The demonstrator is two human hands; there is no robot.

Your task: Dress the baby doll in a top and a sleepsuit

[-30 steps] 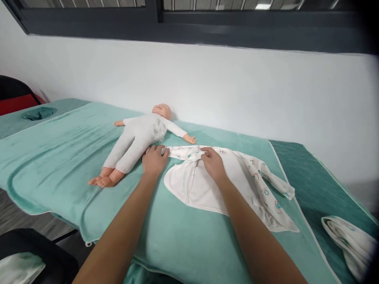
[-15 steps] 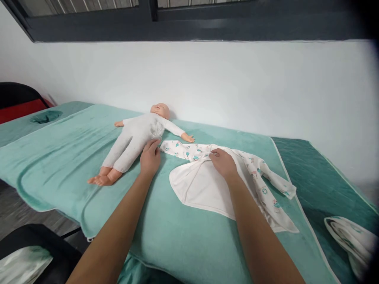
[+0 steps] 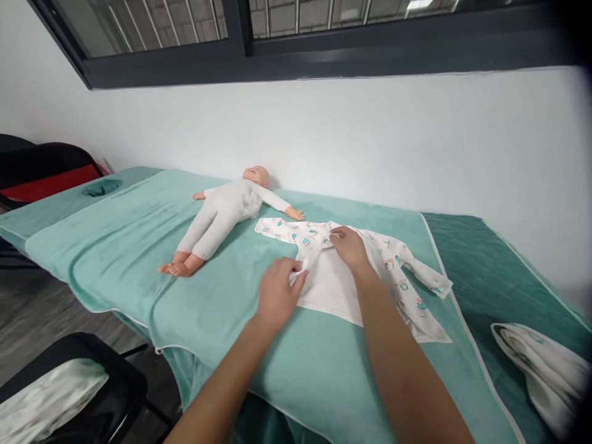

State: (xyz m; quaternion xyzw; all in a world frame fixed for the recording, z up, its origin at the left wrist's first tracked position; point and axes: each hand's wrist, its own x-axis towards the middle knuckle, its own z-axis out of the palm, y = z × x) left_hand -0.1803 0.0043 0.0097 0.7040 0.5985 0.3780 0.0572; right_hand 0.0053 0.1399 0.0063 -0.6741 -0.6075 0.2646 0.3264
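Note:
A white baby shirt (image 3: pixel 335 287) with a small printed pattern lies spread and opened on the green cover, its plain inside showing and its sleeves stretched out left and right. With fingers and thumb, my left hand (image 3: pixel 280 290) pinches the edge of its left front flap. Near the neckline my right hand (image 3: pixel 349 246) is closed on the same shirt, with its fingertips partly hidden. Beyond the left sleeve a baby doll (image 3: pixel 226 209) in a white body suit lies on its back, arms spread, its head toward the wall.
A green cover (image 3: pixel 124 246) drapes the bed, which stands against a white wall under a dark window frame (image 3: pixel 296 58). Folded white cloth (image 3: pixel 546 370) lies at the lower right. A black chair (image 3: pixel 120 376) bearing pale cloth stands at the lower left.
My left hand has moved from beside the doll, right and nearer, and taken hold of the shirt's left flap, which is now drawn inward. My right hand stays near the neckline. The view has tilted up.

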